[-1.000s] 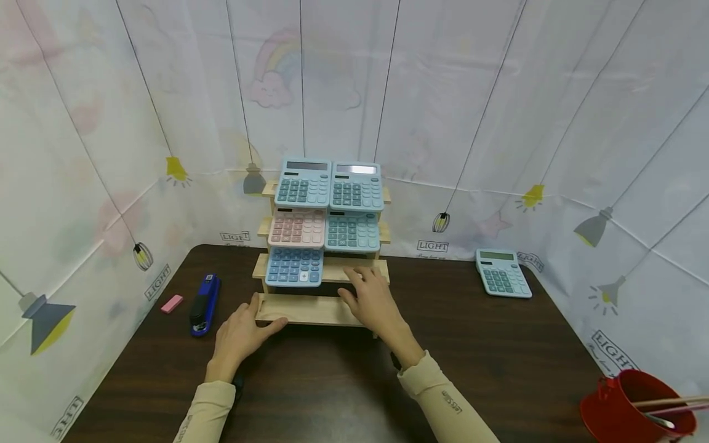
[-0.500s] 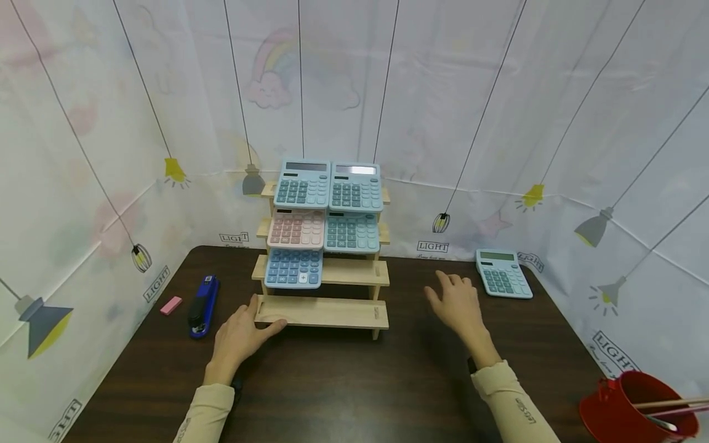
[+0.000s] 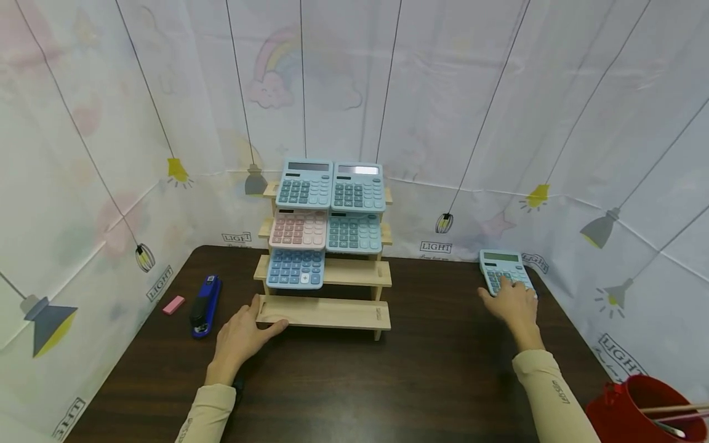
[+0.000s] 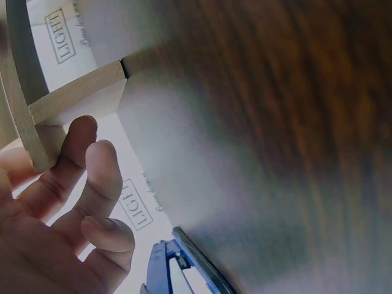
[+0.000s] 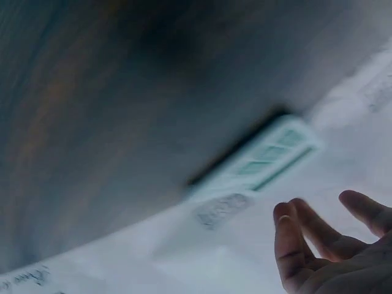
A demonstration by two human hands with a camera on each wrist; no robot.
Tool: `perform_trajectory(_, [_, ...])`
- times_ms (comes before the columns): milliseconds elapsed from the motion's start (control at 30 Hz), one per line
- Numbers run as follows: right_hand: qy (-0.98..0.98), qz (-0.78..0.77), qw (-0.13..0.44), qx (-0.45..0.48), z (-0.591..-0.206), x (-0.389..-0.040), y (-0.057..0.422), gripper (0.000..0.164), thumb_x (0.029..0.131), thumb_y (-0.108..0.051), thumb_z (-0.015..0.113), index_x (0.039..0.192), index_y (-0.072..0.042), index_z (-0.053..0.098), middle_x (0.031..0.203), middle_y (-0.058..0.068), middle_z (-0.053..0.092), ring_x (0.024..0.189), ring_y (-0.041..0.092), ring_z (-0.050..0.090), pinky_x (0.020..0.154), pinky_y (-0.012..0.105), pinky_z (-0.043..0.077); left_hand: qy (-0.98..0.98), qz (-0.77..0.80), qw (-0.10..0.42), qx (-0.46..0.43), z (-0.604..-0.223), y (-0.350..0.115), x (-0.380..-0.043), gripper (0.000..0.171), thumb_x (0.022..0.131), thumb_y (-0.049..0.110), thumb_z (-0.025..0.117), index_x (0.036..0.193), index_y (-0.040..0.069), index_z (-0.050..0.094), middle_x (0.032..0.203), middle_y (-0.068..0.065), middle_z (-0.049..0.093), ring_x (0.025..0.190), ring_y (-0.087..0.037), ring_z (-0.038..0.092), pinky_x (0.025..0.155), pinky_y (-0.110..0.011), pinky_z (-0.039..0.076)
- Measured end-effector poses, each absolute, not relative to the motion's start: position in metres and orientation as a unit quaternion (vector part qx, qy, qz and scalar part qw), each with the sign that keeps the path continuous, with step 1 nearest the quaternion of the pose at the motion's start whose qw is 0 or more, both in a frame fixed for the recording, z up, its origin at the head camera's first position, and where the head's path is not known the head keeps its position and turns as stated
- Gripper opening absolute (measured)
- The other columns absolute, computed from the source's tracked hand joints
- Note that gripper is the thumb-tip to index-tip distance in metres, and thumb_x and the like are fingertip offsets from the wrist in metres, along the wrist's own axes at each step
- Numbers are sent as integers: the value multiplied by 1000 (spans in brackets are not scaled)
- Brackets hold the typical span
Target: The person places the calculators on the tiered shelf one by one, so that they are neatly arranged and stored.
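Note:
A stepped wooden rack (image 3: 327, 311) stands on the table. Two light blue calculators (image 3: 304, 183) fill its top tier; a pink calculator (image 3: 298, 229) and a teal one (image 3: 353, 232) sit below, and a blue calculator (image 3: 295, 268) is on the third tier's left. My left hand (image 3: 239, 337) holds the left end of the lowest shelf, thumb along its front edge; the left wrist view shows the fingers (image 4: 101, 177) bent beside the board. My right hand (image 3: 514, 306) hovers over the lower part of another light blue calculator (image 3: 501, 264), fingers apart in the right wrist view.
A blue stapler (image 3: 205, 306) and a pink eraser (image 3: 174, 304) lie left of the rack. At the lower right stands a red bucket (image 3: 620, 412) with sticks in it. A patterned white curtain (image 3: 432, 123) surrounds the dark table (image 3: 432, 369).
My right hand has moved right, from the rack's right side across the table to the separate calculator. The left hand stays at the shelf's left end, and the calculators have not moved.

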State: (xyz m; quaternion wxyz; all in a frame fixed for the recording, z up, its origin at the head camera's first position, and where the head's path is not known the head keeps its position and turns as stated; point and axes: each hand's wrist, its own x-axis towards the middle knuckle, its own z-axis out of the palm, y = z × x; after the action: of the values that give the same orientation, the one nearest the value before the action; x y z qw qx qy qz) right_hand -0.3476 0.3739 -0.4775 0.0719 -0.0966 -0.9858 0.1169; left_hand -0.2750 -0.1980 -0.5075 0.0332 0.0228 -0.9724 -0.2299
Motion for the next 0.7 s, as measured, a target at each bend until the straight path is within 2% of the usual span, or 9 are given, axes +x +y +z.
perform_trajectory(200, [-979, 136, -18, -154, -493, -359, 402, 102, 94, -60, 53, 150, 16, 18, 137, 58, 18, 119, 77, 26, 98, 76, 28, -972, -232, 35, 27, -507, -198, -274, 118, 76, 88, 54, 158, 6, 30, 130, -25, 61, 82, -26, 60, 65, -40, 49])
perform_trajectory(400, [-959, 183, -83, -198, -500, -368, 421, 115, 93, -60, 54, 152, 16, -9, 140, 61, -9, 132, 78, 2, 106, 81, 17, -971, -234, 31, 32, -508, -198, -273, 118, 76, 88, 54, 158, 7, 31, 129, -24, 61, 86, -27, 62, 72, -46, 53])
perform_trajectory(533, [-955, 187, -103, -205, -499, -376, 431, 121, 91, -64, 54, 152, 14, -15, 141, 61, -12, 133, 78, -4, 108, 82, 15, -971, -234, 34, 36, -508, -197, -274, 116, 76, 87, 56, 158, 8, 31, 130, -23, 62, 87, -28, 62, 74, -47, 53])
perform_trajectory(700, [-952, 190, -126, -204, -499, -385, 439, 124, 89, -72, 51, 152, 11, -17, 140, 61, -12, 132, 78, -4, 107, 82, 15, -970, -235, 40, 36, -510, -197, -275, 116, 76, 87, 56, 158, 8, 32, 128, -22, 62, 84, -26, 60, 73, -46, 53])
